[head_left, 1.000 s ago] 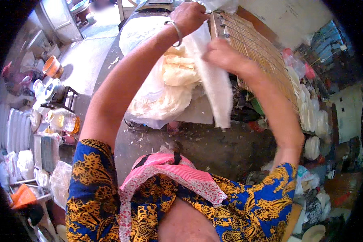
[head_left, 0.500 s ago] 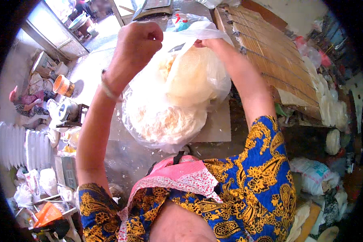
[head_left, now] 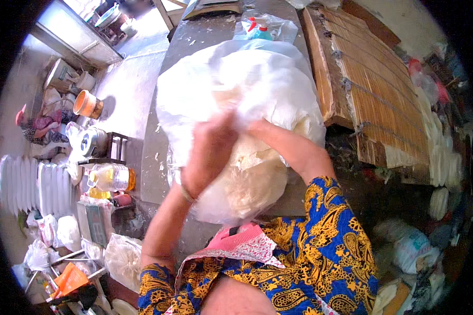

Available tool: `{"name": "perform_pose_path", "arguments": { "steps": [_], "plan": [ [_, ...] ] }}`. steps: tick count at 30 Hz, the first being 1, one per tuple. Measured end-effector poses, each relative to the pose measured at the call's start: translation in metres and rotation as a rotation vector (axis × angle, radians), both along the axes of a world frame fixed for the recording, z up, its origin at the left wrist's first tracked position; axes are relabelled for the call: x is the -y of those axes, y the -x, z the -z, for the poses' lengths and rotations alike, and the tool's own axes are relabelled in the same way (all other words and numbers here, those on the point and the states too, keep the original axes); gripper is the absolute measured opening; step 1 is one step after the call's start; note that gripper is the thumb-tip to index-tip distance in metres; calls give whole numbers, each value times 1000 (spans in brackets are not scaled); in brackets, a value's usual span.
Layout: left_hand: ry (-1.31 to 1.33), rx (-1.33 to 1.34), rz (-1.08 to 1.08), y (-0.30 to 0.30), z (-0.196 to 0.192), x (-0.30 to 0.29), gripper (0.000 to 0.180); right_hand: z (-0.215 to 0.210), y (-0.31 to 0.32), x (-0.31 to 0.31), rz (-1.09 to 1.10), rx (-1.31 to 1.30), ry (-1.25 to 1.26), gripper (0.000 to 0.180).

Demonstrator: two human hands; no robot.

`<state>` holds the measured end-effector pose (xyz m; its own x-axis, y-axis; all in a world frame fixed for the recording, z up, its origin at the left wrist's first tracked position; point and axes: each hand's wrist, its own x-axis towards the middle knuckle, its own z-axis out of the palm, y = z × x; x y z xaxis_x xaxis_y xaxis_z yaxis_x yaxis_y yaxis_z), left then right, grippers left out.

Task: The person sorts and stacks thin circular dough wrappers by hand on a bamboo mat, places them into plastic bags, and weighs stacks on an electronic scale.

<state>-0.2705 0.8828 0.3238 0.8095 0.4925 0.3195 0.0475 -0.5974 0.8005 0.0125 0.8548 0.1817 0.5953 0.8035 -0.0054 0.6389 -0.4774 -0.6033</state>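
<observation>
A large translucent white plastic bag [head_left: 270, 71] bulges on the dark table in front of me. Inside its near part show pale cream, thin crumpled sheets [head_left: 255, 191] whose kind I cannot make out. My left hand [head_left: 213, 147], blurred by motion, is a fist closed on the bag's film near the middle. Close beside it, my right hand [head_left: 270, 134] grips the film too, its fingertips partly hidden by the plastic. Both forearms bend inward over the bag.
A spray bottle [head_left: 258, 31] with a red head stands behind the bag. Wooden slatted mats [head_left: 389, 89] lie at the right. Left of the table are a metal pot [head_left: 92, 142] on a stand, an orange bucket [head_left: 88, 104], an oil jug [head_left: 113, 177] and a seated person [head_left: 42, 126].
Both hands have come down toward me and close together, from wide apart at the bag's far side. The film they held up now covers most of the cream sheets.
</observation>
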Motion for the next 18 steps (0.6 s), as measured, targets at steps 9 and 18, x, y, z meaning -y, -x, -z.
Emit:
{"name": "perform_pose_path", "arguments": {
  "steps": [9,18],
  "plan": [
    [-11,-437,915,-7,100,90,63,-17,65,148,162,231,-308,37],
    [24,-389,1185,80,201,95,46,113,274,430,1059,-130,-21,33]
  ]
}}
